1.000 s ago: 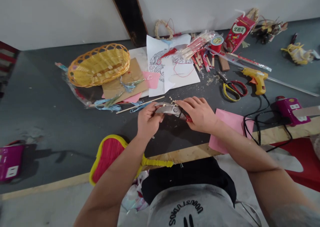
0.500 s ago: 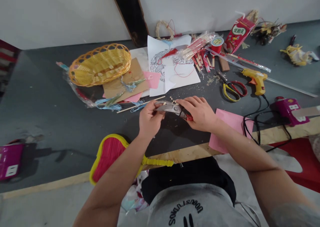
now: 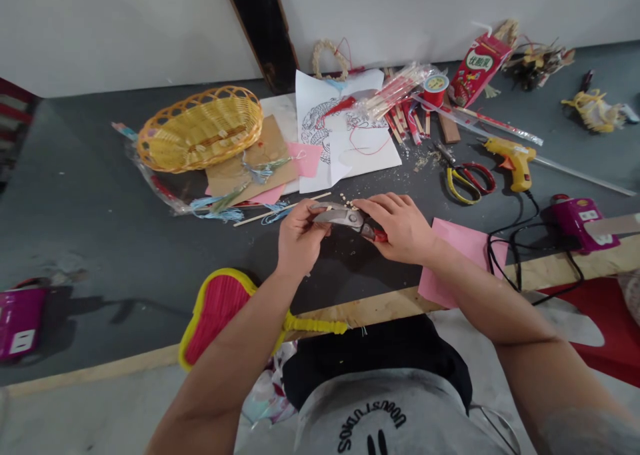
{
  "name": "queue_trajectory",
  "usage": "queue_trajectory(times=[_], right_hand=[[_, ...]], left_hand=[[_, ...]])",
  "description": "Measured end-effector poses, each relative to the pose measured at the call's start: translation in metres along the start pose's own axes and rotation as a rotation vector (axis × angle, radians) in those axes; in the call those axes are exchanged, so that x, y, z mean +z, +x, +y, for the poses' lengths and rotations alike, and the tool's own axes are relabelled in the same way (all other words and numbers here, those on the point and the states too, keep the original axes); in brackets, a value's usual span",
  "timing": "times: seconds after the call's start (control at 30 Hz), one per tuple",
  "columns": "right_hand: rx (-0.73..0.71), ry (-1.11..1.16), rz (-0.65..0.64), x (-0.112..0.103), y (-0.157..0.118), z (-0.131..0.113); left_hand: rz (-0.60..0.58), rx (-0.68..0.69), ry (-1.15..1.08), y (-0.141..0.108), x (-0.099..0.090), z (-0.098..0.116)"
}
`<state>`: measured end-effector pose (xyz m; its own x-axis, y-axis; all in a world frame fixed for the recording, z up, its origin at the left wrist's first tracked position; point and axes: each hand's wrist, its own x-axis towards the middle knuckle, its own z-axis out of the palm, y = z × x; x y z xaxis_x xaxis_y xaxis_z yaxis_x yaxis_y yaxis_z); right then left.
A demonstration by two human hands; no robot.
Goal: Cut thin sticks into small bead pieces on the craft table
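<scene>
Head view: the right hand grasps the red-handled shears, right of the wicker basket and on its near side; the left hand curls at their tip, whether gripping anything cannot be told. Blue tassels lie just nearer than the basket.

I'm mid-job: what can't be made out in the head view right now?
All in the head view:
Anything inside the left hand: its own fingers cover it.
Handles of the shears: mostly behind the right hand.
Fan: partly behind the left forearm.
Left purple box: cut off by the left edge.
Phone: cut off by the top edge.
</scene>
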<state>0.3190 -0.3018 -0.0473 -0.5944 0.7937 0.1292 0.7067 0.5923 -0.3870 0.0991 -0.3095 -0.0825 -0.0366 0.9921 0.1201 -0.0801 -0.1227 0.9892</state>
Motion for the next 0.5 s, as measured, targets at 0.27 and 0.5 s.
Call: queue_trajectory(times=[0.27,0.5], right_hand=[[0.018,-0.03,-0.011,0.0,0.0,-0.002],[0.02,-0.041,-0.044,-0.001,0.0,-0.003]], left_hand=[[0.026,-0.028,0.154,-0.001,0.002,0.009],[0.057,-0.005,0.282,-0.002,0.006,0.022]])
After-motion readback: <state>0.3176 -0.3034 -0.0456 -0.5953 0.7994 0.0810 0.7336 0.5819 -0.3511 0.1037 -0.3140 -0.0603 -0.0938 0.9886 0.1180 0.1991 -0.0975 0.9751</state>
